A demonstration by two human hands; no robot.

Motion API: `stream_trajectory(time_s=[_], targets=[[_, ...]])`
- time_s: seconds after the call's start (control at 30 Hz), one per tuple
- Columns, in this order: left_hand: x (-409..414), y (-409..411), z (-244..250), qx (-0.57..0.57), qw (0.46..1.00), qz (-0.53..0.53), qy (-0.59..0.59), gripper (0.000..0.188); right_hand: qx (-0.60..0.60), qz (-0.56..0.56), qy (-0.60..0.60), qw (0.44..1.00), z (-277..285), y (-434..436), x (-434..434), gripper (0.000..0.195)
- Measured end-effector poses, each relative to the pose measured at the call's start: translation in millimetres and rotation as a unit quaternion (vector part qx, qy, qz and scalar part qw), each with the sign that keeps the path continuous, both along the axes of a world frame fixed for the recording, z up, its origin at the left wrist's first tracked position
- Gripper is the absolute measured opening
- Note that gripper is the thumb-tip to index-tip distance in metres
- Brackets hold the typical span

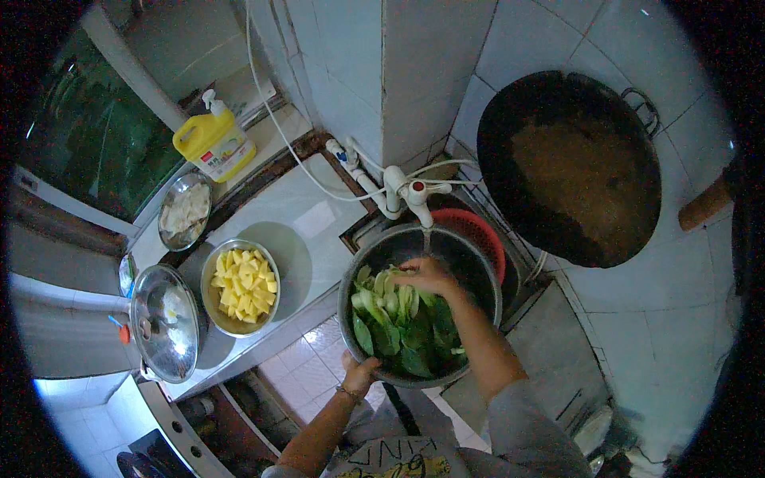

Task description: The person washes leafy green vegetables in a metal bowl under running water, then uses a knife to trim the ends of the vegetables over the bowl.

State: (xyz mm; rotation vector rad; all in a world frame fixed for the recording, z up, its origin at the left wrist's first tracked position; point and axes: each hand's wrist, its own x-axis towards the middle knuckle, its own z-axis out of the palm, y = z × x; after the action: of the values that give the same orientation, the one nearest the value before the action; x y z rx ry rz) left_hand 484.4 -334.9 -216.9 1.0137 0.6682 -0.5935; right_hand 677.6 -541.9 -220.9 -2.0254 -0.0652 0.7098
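Note:
My left hand [360,374] grips the near left rim of a large metal basin [345,310]. Leafy green vegetables [391,325] with pale stalks fill the near part of the basin. My right hand [427,277] reaches inside it, over the stalks, and looks blurred. Whether its fingers hold any stalks I cannot tell. Just beyond that hand, the white tap [420,206] with a red-marked top runs a thin stream of water [427,240] into the basin. Behind the basin shows part of a red plastic basket [475,230].
On the counter [281,206] at left stand a bowl of cut yellow chunks [246,285], a pot with a glass lid [168,325] and a metal dish of pale food [186,212]. A yellow pump jug [218,143] stands on the sill. A black wok [571,173] hangs at right.

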Motion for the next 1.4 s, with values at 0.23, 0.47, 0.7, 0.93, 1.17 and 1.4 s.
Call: stream_trajectory(time_s=[0.23, 0.47, 0.7, 0.93, 1.17, 1.4], targets=[[-6, 8, -18, -0.025, 1.0, 0.003, 0.019, 0.041, 0.104, -0.207, 0.082, 0.969, -6, -3, 33, 0.034], [-20, 10, -67, 0.062, 0.998, -0.002, -0.019, 0.024, -0.078, -0.122, -0.04, 0.989, 4, 2, 15, 0.045], [-23, 6, -81, 0.101, 0.995, -0.005, -0.008, 0.039, -0.255, -0.107, -0.148, 0.95, -2, 24, -47, 0.051], [-16, 0, -48, -0.016, 0.999, -0.015, 0.034, 0.028, -0.327, -0.095, -0.245, 0.908, 23, -29, -22, 0.037], [-16, 0, -42, 0.062, 0.996, -0.041, -0.054, 0.031, -0.188, 0.028, -0.304, 0.934, 35, 53, -62, 0.02], [-5, -1, -20, 0.002, 0.999, -0.031, 0.014, 0.03, -0.102, -0.095, -0.246, 0.959, 44, 39, -56, 0.024]])
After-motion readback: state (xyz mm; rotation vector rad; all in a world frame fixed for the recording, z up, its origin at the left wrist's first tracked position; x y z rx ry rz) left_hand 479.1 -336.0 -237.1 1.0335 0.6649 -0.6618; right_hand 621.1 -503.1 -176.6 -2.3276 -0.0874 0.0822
